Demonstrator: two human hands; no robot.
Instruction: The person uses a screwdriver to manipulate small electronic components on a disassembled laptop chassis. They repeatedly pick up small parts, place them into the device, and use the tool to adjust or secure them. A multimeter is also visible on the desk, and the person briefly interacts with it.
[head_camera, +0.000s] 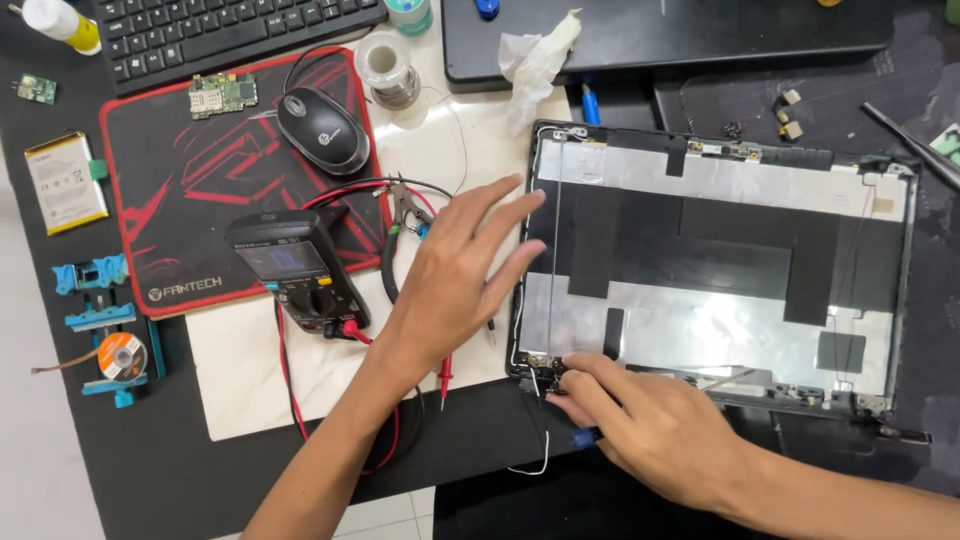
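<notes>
An opened laptop lid shell (720, 250) lies face up at the right, lined with silver foil and black tape. My right hand (650, 420) rests at its near left corner, fingers pinched on a small blue-handled tool (585, 437) by the metal hinge bracket (540, 362). My left hand (460, 275) hovers just left of the shell's left edge, fingers spread and holding nothing, fingertips near a thin cable running down that edge.
A black multimeter (295, 270) with red and black leads lies on a red-and-black mouse pad (200, 180) beside a mouse (322, 130). Solder spool (385, 68), keyboard (220, 30), phone battery (65, 182), small circuit boards, blue holder jigs (100, 320) and another laptop (660, 35) surround the area.
</notes>
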